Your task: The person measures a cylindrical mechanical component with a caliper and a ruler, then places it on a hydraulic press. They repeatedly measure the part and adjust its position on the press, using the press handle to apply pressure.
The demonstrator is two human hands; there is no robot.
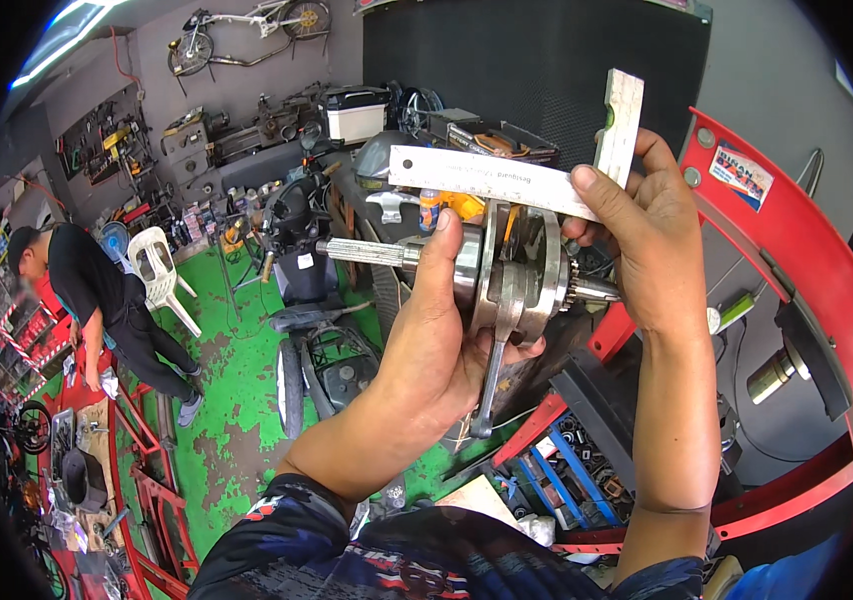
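One shaft end (367, 251) juts free; left hand (432, 345) cups crankshaft (488, 290), right hand (659, 235) pinches square (487, 178) by its corner.

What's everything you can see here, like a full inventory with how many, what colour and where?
Crankshaft with connecting rod: one, silver, centre, in the left hand
Metal square: one, whitish, in the right hand, by the crankshaft's top
Bottle: one, orange and blue, behind the crankshaft
Top case: one, white with black lid, rear
Bike frame with wheels: one, whitish, on the rear wall
Chair: one, white, left
Another person: one, dark clothes, left
Motorcycle parts: several, mostly black, behind
Red metal frame: one, right
Floor: one, worn green
Small tools and parts: uncountable, mixed colours, left and rear
Left hand: one, bare, centre
Right hand: one, bare, right of centre
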